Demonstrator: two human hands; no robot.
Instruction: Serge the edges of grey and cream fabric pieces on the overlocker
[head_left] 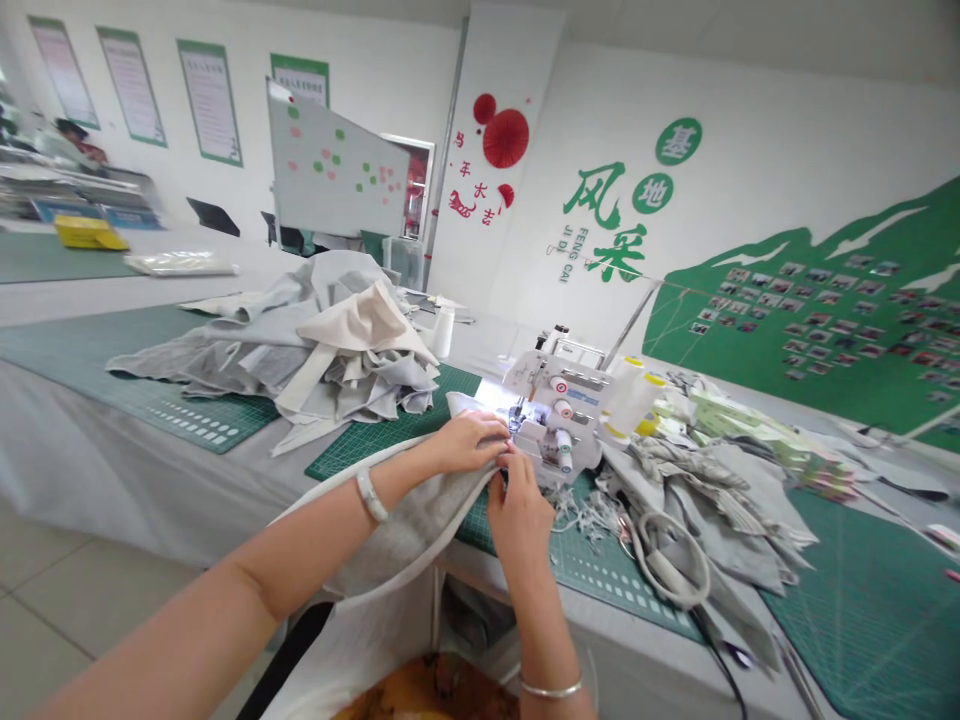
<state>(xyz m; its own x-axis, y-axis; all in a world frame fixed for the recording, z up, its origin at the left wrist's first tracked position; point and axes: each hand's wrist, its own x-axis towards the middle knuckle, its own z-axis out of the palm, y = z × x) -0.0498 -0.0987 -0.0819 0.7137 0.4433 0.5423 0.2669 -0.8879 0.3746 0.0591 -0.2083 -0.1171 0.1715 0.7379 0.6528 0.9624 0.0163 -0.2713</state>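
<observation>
A white overlock sewing machine (562, 410) stands in front of me with its lamp lit over the needle area. A large grey fabric piece with a pale edge (405, 530) runs from my lap up to the machine's presser foot. My left hand (472, 442), palm down, holds the fabric just left of the foot, its fingers close together. Just below it, my right hand (521, 500) pinches the fabric's edge with bent fingers. The two hands' fingertips nearly meet. The needle and the fabric beneath the foot are hard to make out.
A heap of grey and cream fabric pieces (337, 330) lies to the left on green cutting mats (247, 420). Right of the machine are thread cones (634, 400), crumpled grey fabric (697, 500), thread scraps (589, 510) and scissors (626, 535). A white cone (443, 332) stands behind.
</observation>
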